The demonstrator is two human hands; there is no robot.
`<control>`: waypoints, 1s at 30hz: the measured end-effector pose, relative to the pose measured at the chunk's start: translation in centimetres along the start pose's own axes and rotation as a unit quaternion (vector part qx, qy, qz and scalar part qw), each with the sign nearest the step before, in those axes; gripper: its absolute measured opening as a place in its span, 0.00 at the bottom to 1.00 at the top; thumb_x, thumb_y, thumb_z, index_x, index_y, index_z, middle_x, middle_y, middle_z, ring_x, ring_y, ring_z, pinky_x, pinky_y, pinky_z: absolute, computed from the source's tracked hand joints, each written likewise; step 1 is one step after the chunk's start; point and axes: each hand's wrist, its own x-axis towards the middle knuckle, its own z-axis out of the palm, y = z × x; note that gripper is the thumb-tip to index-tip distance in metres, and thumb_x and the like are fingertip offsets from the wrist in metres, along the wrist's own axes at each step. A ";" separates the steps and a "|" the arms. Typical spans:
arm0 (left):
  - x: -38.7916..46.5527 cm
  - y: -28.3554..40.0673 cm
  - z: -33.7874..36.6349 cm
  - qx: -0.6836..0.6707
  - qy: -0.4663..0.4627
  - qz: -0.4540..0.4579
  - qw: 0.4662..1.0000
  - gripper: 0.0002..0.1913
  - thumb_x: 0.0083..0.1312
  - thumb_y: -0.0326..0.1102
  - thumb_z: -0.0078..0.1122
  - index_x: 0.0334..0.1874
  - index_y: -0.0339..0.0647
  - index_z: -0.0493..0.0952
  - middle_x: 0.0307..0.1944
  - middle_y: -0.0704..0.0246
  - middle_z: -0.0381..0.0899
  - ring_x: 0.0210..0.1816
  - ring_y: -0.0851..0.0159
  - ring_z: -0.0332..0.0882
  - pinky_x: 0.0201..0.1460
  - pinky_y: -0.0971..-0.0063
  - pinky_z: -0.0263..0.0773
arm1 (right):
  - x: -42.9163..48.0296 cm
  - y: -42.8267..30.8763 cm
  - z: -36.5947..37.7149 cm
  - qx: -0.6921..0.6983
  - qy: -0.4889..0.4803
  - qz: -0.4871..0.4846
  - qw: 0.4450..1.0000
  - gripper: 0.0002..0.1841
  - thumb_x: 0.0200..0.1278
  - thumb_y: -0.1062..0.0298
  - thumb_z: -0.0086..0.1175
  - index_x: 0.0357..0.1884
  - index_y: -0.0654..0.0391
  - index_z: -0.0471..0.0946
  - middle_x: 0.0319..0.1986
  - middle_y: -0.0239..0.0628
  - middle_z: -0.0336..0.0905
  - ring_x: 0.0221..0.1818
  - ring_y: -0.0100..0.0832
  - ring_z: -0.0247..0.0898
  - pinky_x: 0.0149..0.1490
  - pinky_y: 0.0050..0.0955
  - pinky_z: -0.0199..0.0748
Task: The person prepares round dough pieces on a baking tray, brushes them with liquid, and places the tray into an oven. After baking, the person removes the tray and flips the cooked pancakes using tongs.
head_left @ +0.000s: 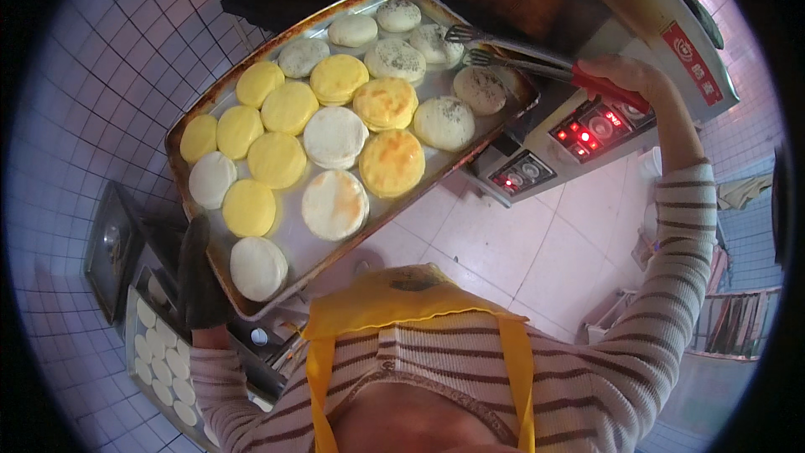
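Observation:
My left hand (200, 277), in a dark oven mitt, grips the near left edge of a large metal baking tray (302, 248). The tray is tilted and partly over the oven opening. It bears several round flat breads: yellow ones (277, 160), white ones (335, 137), and pale ones with dark specks (444, 123). Some, such as a yellow bread (392, 163), have browned tops. My right hand (619, 78) is closed on the red handle of metal tongs (528, 56). The tongs' slotted tips lie at a speckled bread (435, 44) at the tray's far right.
The deck oven's control panel (591, 129) with lit red displays is right of the tray. Below left, a second tray (133, 352) holds several pale rounds, beside a dark metal tray (104, 251). A tiled wall (151, 31) stands at the left.

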 end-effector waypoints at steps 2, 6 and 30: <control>0.1 0.6 1.1 -0.019 0.013 -0.007 1.000 0.20 0.71 0.39 0.44 0.61 0.34 0.65 0.56 0.65 0.69 0.56 0.66 0.66 0.61 0.71 0.61 | 1.6 -0.1 -0.2 0.027 -0.046 0.017 0.998 0.26 0.66 0.40 0.41 0.46 0.55 0.75 0.28 0.34 0.78 0.21 0.22 0.68 0.26 0.22 0.68; 0.3 0.9 1.8 -0.034 0.106 -0.011 0.994 0.18 0.70 0.39 0.47 0.57 0.36 0.68 0.49 0.68 0.71 0.50 0.68 0.67 0.55 0.74 0.63 | 6.1 0.2 3.3 0.179 -0.075 0.001 0.981 0.25 0.66 0.41 0.42 0.41 0.57 0.74 0.27 0.33 0.76 0.21 0.22 0.67 0.24 0.20 0.66; 2.3 1.4 1.1 0.024 0.047 -0.014 0.999 0.17 0.72 0.36 0.44 0.58 0.36 0.66 0.48 0.63 0.72 0.48 0.66 0.70 0.53 0.75 0.66 | 2.0 -2.0 7.1 -0.377 0.332 -0.271 0.821 0.27 0.60 0.53 0.53 0.60 0.52 0.67 0.43 0.45 0.76 0.35 0.40 0.77 0.37 0.35 0.76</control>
